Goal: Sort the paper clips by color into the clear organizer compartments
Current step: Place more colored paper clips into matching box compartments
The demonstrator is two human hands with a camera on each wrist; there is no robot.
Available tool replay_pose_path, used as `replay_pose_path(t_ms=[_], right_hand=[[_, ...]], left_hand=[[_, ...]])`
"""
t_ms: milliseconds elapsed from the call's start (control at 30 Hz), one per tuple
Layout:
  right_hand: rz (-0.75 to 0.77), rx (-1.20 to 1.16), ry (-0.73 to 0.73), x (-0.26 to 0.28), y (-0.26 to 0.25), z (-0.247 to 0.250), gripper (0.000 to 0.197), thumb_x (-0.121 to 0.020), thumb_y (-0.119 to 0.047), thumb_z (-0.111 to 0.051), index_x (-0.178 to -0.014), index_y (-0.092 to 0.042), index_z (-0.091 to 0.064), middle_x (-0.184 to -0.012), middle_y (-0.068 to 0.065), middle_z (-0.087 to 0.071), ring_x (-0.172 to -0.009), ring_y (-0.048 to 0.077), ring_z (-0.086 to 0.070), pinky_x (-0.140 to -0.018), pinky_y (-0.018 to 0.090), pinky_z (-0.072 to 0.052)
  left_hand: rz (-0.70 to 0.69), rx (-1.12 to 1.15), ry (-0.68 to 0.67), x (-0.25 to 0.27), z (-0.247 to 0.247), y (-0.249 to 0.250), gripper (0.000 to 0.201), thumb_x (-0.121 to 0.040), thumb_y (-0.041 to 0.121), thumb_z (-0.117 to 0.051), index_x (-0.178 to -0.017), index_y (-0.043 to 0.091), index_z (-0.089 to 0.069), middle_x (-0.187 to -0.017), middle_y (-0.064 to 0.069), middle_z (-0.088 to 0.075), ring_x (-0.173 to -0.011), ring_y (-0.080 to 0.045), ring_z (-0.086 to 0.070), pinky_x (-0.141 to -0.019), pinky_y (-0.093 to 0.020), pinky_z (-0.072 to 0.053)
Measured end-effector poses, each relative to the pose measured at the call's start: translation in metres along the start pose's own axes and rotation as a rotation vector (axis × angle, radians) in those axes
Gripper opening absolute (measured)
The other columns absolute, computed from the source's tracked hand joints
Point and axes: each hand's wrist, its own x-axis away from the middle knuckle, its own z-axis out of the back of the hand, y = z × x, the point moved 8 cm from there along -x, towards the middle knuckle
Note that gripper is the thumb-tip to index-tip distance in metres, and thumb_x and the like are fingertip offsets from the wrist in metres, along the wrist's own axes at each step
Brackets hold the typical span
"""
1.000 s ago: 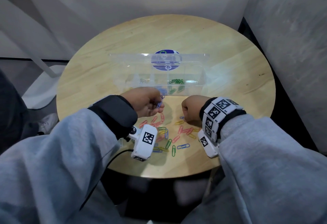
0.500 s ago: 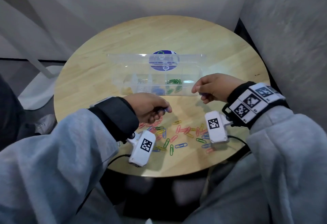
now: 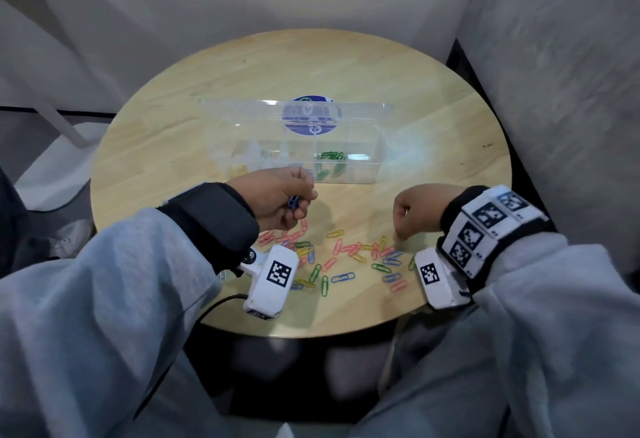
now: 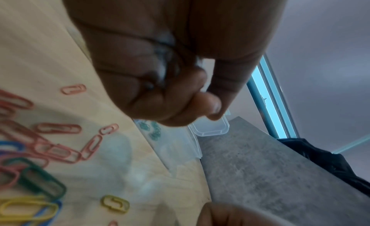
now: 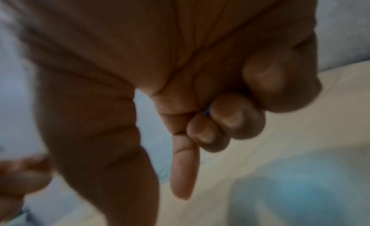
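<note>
The clear organizer [image 3: 363,174] stands mid-table with its lid [image 3: 242,108] open toward the back. One compartment holds green clips [image 3: 330,155]. Loose colored paper clips [image 3: 346,254] lie scattered in front of it. My left hand [image 3: 301,200] hovers over the pile's left side, just before the organizer, and pinches blue paper clips [image 3: 293,203]. My right hand [image 3: 398,235] is down at the pile's right edge. In the right wrist view its index finger [image 5: 183,174] points down while the other fingers curl, with a speck of blue clip [image 5: 207,112] between them.
The round wooden table [image 3: 173,147] sits in a corner, with grey walls behind and a concrete wall on the right. A blue round sticker [image 3: 311,119] shows through the lid. Wrist cameras [image 3: 272,278] hang over the near table edge.
My right hand rose from the pile toward the organizer's right end, then came back down to the pile's right edge. My left hand has stayed over the pile with its blue clips.
</note>
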Motion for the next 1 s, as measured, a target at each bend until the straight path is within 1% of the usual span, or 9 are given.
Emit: replay_pose_path(t_ms=[100,200,333,400,467,600,733,833,1000], right_hand=[[-0.039,0.107,-0.094,-0.002,-0.002,-0.024,0.024,-0.074,-0.025,-0.074,-0.089,-0.008,-0.067,-0.092,0.005,-0.07,-0.084,0.022,-0.063,-0.076,0.033,-0.052],[-0.055,0.164,-0.096,-0.005,-0.003,-0.036,0.034,-0.079,-0.027,-0.07,-0.103,-0.004,-0.066,-0.102,0.009,-0.072,-0.096,0.025,-0.068,-0.087,0.036,-0.055],[-0.059,0.23,-0.08,-0.015,-0.005,-0.041,0.021,-0.08,-0.024,-0.065,-0.093,-0.007,-0.068,-0.09,0.006,-0.07,-0.08,0.022,-0.065,-0.075,0.03,-0.053],[-0.054,0.269,-0.076,-0.017,-0.007,-0.042,0.012,-0.081,-0.025,-0.064,-0.084,-0.013,-0.065,-0.08,0.004,-0.065,-0.072,0.02,-0.059,-0.069,0.029,-0.051],[-0.05,0.268,-0.065,-0.019,-0.007,-0.041,0.008,-0.08,-0.023,-0.064,-0.08,-0.014,-0.064,-0.075,0.004,-0.062,-0.069,0.02,-0.058,-0.068,0.028,-0.051],[-0.027,0.186,-0.074,-0.018,-0.006,-0.04,0.005,-0.077,-0.014,-0.064,-0.074,-0.014,-0.06,-0.07,0.004,-0.056,-0.065,0.021,-0.054,-0.063,0.027,-0.048],[0.012,0.027,-0.034,-0.009,-0.003,-0.024,0.015,-0.078,-0.016,-0.066,-0.064,-0.013,-0.06,-0.054,-0.005,-0.058,-0.06,0.016,-0.052,-0.059,0.024,-0.045],[0.062,-0.236,0.001,-0.001,0.004,-0.005,0.018,-0.077,-0.017,-0.071,-0.064,-0.017,-0.058,-0.061,-0.005,-0.058,-0.056,0.012,-0.049,-0.056,0.022,-0.042],[0.119,-0.659,0.021,-0.002,0.012,0.001,0.02,-0.079,0.0,-0.067,-0.07,-0.014,-0.056,-0.066,0.005,-0.057,-0.061,0.018,-0.053,-0.056,0.023,-0.045]], left_hand=[[0.011,-0.02,-0.062,0.001,-0.007,-0.003,0.026,-0.094,0.002,-0.039,-0.075,0.016,-0.05,-0.047,0.004,-0.038,-0.034,-0.005,-0.032,-0.038,-0.012,-0.021],[0.042,-0.331,-0.107,0.001,-0.013,-0.011,0.023,-0.092,0.007,-0.046,-0.072,0.014,-0.056,-0.051,0.004,-0.032,-0.04,-0.008,-0.025,-0.04,-0.016,-0.017],[0.029,-0.902,-0.094,-0.001,-0.014,-0.017,0.017,-0.087,0.016,-0.059,-0.072,0.024,-0.061,-0.055,0.005,-0.044,-0.038,-0.006,-0.037,-0.037,-0.012,-0.028],[-0.012,-1.033,-0.071,-0.003,-0.016,-0.017,0.014,-0.086,0.016,-0.059,-0.077,0.026,-0.063,-0.056,0.012,-0.05,-0.043,-0.001,-0.043,-0.041,-0.011,-0.034],[-0.032,-1.116,-0.075,-0.004,-0.017,-0.018,0.016,-0.082,0.014,-0.059,-0.075,0.028,-0.062,-0.057,0.011,-0.052,-0.053,-0.004,-0.046,-0.053,-0.017,-0.037],[-0.044,-1.354,-0.125,-0.007,-0.023,-0.026,0.021,-0.073,0.014,-0.063,-0.077,0.035,-0.057,-0.066,0.006,-0.049,-0.065,-0.015,-0.049,-0.062,-0.025,-0.039],[-0.131,-1.542,-0.152,-0.011,-0.035,-0.03,0.015,-0.078,0.018,-0.061,-0.083,0.031,-0.056,-0.081,0.007,-0.055,-0.083,-0.02,-0.054,-0.066,-0.027,-0.04],[-0.16,-1.599,-0.151,-0.016,-0.038,-0.031,0.013,-0.079,0.018,-0.061,-0.082,0.03,-0.055,-0.096,0.003,-0.061,-0.092,-0.022,-0.057,-0.067,-0.028,-0.041],[-0.112,-1.604,-0.136,-0.02,-0.033,-0.03,0.008,-0.083,0.024,-0.063,-0.084,0.026,-0.055,-0.083,0.009,-0.051,-0.082,-0.016,-0.049,-0.054,-0.021,-0.032]])
